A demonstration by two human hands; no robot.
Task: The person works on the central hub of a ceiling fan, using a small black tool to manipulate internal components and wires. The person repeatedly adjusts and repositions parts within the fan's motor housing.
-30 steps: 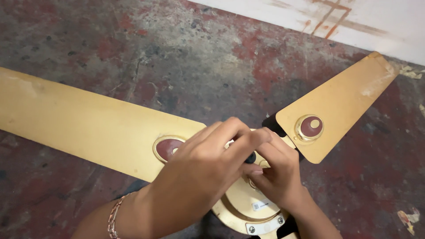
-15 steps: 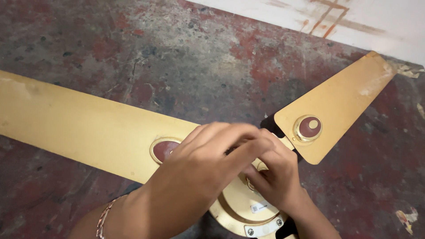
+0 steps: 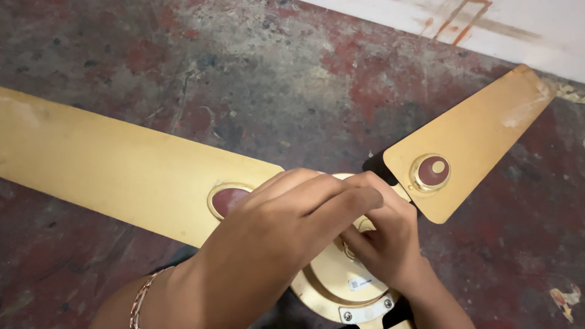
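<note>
Ceiling fan [image 3: 341, 286] flat on stained floor [image 3: 256, 79], gold blades [image 3: 116, 170] splayed. Likely heavy at motor hub, blades thin, bendy; better gripped at hub. My left hand [image 3: 280, 237] curled over hub centre; right hand [image 3: 384, 240] pinching something small there, cannot tell what.

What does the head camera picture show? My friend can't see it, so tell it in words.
Two bare hands, the left hand over the right hand, work at the gold hub of a ceiling fan lying on a stained red-grey floor. Gold blades with maroon ovals spread left and right.
</note>
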